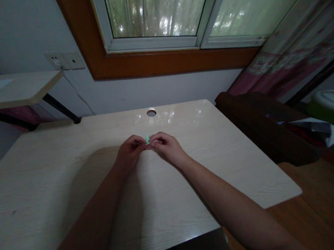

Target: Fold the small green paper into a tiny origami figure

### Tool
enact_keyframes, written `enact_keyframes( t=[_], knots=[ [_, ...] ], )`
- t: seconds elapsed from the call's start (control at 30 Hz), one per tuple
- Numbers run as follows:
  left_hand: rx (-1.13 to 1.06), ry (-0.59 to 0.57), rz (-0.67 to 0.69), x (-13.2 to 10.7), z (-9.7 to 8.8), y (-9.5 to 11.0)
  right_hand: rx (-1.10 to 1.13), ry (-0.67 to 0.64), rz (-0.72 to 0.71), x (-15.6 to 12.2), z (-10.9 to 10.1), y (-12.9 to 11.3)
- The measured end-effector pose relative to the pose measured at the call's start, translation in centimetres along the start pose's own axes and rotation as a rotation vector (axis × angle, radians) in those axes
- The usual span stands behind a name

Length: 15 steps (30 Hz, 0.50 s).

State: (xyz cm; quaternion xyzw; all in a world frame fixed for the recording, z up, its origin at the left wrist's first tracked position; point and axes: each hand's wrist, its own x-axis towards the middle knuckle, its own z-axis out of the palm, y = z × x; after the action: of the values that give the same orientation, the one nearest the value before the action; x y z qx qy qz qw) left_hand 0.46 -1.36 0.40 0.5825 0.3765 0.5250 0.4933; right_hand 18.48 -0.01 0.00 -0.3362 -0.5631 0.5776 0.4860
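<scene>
Your left forearm (99,213) and right forearm (232,208) enter from the bottom edge, closest to the lens, and converge toward the middle of the desk (45,179), which has a pale wood-grain top.

At the far left, note a light shelf (18,89) on dark legs, standing beside the desk and higher than its top. Above it, a double wall socket (64,60) is fixed to the grey wall, with a thin cord running down from it.

Your left hand (130,150) sits low over the desk centre. Its fingers are curled, and thumb and fingertips are pinched on the left side of the green paper piece (147,139). This piece is small and stands up between both hands. Whether it touches the desk surface cannot be determined. Your right hand (167,147) mirrors the left: its fingertips are closed on the right side of the same piece, so the two hands meet at the fingertips.

Behind the hands, a round cable hole (151,112) is cut near the rear edge of the desk. Above it, the window (159,15) sits in a brown wooden surround, with trees visible through the glass.

To the right, a piece of dark furniture (258,126) stands just beside the desk edge; its type cannot be determined. A patterned curtain (299,51) hangs further right, above a wooden floor (318,206).
</scene>
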Motion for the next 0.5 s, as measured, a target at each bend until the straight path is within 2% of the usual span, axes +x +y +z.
enact_keyframes(
  t=[0.33,0.5],
  knots=[
    [0.066,0.009,0.052,0.0,0.0,0.6,-0.047,0.003,-0.020,-0.2,0.0,-0.8],
    [0.148,-0.021,0.127,0.0,-0.1,1.1,-0.104,-0.002,-0.047,-0.1,-0.3,-0.8]
  ],
)
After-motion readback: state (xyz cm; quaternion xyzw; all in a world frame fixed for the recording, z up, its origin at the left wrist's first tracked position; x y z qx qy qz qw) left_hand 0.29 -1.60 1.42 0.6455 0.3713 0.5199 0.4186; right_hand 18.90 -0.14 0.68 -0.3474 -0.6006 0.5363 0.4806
